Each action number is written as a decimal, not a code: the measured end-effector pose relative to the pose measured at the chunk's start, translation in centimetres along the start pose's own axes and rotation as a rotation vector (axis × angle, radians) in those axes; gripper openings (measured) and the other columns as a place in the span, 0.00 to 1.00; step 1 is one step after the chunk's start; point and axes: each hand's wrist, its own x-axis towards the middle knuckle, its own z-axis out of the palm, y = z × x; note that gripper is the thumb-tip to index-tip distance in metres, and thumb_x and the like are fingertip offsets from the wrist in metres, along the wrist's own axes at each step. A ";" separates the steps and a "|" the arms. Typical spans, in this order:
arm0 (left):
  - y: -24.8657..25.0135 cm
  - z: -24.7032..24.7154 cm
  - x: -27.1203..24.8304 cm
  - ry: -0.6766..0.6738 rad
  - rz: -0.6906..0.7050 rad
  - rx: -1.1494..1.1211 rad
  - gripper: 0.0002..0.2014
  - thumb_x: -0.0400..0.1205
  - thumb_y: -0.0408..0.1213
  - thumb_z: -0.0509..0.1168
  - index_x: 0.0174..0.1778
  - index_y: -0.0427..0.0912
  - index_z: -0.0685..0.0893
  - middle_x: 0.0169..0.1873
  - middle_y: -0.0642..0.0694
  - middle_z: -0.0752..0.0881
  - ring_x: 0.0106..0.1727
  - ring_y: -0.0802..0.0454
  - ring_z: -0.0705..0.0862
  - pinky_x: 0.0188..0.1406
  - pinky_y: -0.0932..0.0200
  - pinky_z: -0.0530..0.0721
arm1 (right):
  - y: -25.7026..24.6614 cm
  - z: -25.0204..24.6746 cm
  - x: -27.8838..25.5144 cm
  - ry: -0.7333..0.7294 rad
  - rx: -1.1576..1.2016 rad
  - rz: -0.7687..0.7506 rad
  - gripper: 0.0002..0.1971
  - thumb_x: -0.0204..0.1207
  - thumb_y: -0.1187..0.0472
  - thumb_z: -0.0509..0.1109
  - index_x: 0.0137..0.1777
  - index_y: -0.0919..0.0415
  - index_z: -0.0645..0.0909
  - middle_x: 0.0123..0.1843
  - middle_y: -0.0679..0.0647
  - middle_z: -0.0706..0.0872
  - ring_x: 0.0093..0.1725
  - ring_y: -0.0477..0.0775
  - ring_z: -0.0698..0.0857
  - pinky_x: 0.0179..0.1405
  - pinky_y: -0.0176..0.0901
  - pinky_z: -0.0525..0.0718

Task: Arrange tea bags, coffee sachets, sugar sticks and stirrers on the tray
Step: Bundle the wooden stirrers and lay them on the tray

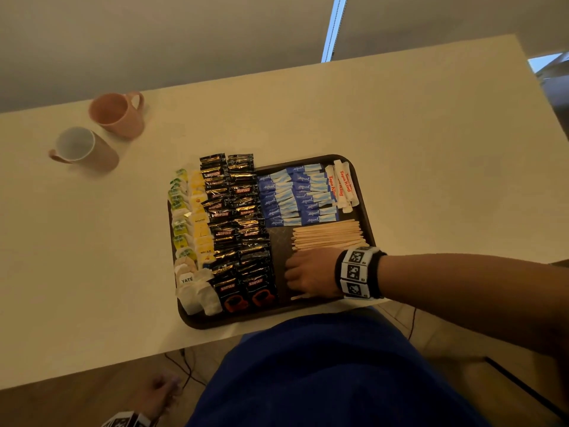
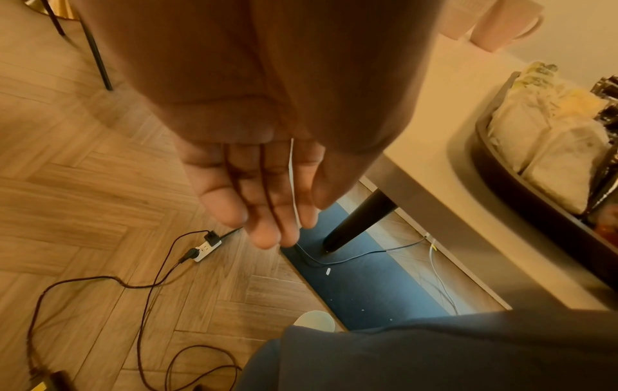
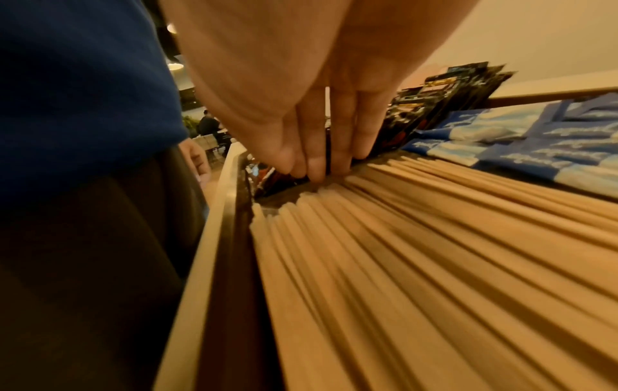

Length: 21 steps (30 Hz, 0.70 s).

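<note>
Part of the row of wooden stirrers (image 1: pixel 329 237) is covered by the right hand (image 1: pixel 311 275) on the tray (image 1: pixel 368 223); how many lie beneath cannot be told. In the right wrist view the stirrers (image 3: pixel 418 264) are smeared by blur and cut off at the lower and right edges. The left hand (image 1: pixel 160 392), below the table (image 1: pixel 400 134), is blurred in the head view. The mugs (image 2: pixel 495 23) are cropped by the left wrist view's upper edge. The printing on the tea bags (image 1: pixel 187 229) is mostly too small to be read.
</note>
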 end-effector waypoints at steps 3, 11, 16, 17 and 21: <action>-0.9 0.0 1.3 0.068 -0.057 -0.069 0.10 0.85 0.22 0.61 0.37 0.30 0.79 0.26 0.38 0.78 0.28 0.45 0.71 0.11 0.63 0.70 | -0.8 0.3 0.1 -0.037 -0.048 -0.094 0.22 0.75 0.61 0.73 0.70 0.57 0.79 0.68 0.55 0.81 0.71 0.59 0.74 0.73 0.54 0.72; -4.7 0.0 3.4 0.166 -0.093 -0.049 0.16 0.77 0.25 0.74 0.58 0.23 0.84 0.49 0.29 0.86 0.41 0.44 0.79 0.62 0.44 0.74 | -0.2 0.9 -1.2 0.036 -0.068 -0.135 0.13 0.76 0.61 0.72 0.60 0.57 0.86 0.58 0.52 0.86 0.63 0.57 0.78 0.68 0.52 0.76; -3.0 0.3 0.7 0.236 0.045 -0.010 0.07 0.80 0.28 0.72 0.35 0.34 0.86 0.41 0.26 0.89 0.42 0.34 0.87 0.51 0.41 0.87 | 2.0 -0.1 -2.2 0.321 0.153 -0.025 0.12 0.74 0.65 0.74 0.58 0.61 0.86 0.56 0.55 0.87 0.62 0.58 0.81 0.66 0.53 0.79; -0.3 0.7 -2.8 0.261 0.116 -0.027 0.07 0.80 0.28 0.71 0.36 0.32 0.86 0.38 0.28 0.90 0.37 0.37 0.87 0.40 0.49 0.88 | 2.6 -0.5 -2.5 0.389 0.208 0.035 0.11 0.74 0.66 0.73 0.56 0.60 0.87 0.53 0.54 0.88 0.59 0.57 0.82 0.64 0.53 0.80; 4.5 -0.6 -6.2 0.307 0.328 -0.081 0.07 0.84 0.29 0.66 0.42 0.35 0.88 0.36 0.36 0.90 0.37 0.39 0.86 0.38 0.51 0.85 | 5.3 -2.4 -4.3 0.553 0.423 0.339 0.12 0.81 0.64 0.65 0.60 0.58 0.85 0.55 0.53 0.86 0.59 0.52 0.80 0.62 0.40 0.73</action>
